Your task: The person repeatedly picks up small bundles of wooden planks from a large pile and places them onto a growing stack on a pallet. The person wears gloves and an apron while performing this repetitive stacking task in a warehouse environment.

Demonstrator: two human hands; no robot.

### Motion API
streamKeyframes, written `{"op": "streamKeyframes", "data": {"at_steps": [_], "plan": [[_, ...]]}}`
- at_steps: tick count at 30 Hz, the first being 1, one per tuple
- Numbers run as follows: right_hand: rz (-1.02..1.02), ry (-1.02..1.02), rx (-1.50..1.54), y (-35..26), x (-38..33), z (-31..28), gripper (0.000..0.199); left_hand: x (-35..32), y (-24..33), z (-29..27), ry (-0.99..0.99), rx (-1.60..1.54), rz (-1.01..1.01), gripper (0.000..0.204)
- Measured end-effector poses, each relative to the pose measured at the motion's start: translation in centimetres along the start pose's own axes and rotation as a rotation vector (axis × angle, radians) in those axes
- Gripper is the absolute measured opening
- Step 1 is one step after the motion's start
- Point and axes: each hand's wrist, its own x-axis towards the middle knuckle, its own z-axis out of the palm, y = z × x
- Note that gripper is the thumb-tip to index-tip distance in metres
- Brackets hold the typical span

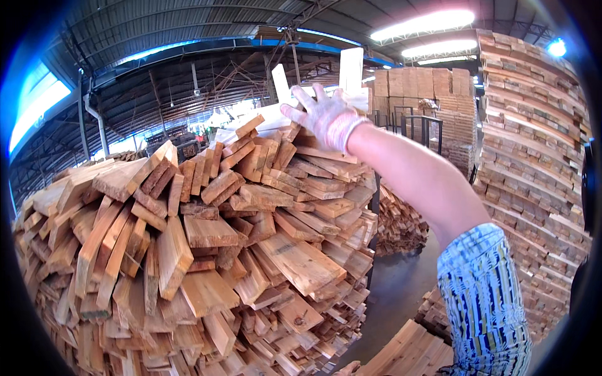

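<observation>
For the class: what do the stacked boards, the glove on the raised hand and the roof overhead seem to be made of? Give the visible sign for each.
Stacked boards: raw sawn wood, unfinished; grain, knots and rough cut ends show.
Glove on the right hand: apparently knitted fabric, whitish; ribbed cuff at the wrist.
Roof: probably corrugated metal sheeting on steel trusses; parallel ribs and thin struts show.

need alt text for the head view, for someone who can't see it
A person's right hand, in a white glove, reaches up onto the top of a tall jumbled heap of short wooden boards, touching pale boards at its peak. Neat board stacks rise on the right under a metal shed roof.
</observation>
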Motion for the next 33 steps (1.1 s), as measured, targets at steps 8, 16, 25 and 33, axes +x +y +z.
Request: {"op": "streamKeyframes", "data": {"at_steps": [8, 16, 25, 33], "plan": [[0.035, -0.229, 0.402, 2.4, 3.0, 0.9, 0.101, 0.0, -0.6, -1.6, 0.002, -0.012, -0.010, 0.054], [0.052, -0.259, 0.551, 3.9, 4.3, 2.2, 0.103, -0.1, -0.2, -1.2, 0.022, 0.007, 0.031, 0.060], [0.044, -0.224, 0.459, 4.6, -2.9, -3.0, 0.108, 2.1, 3.4, -3.4, 0.198, 0.067, 0.211, 0.061], [0.213, -0.216, 0.470, 3.0, -5.6, 1.0, 0.123, -2.2, 8.6, -2.1, 0.365, 0.279, 0.294, 0.051]]}}
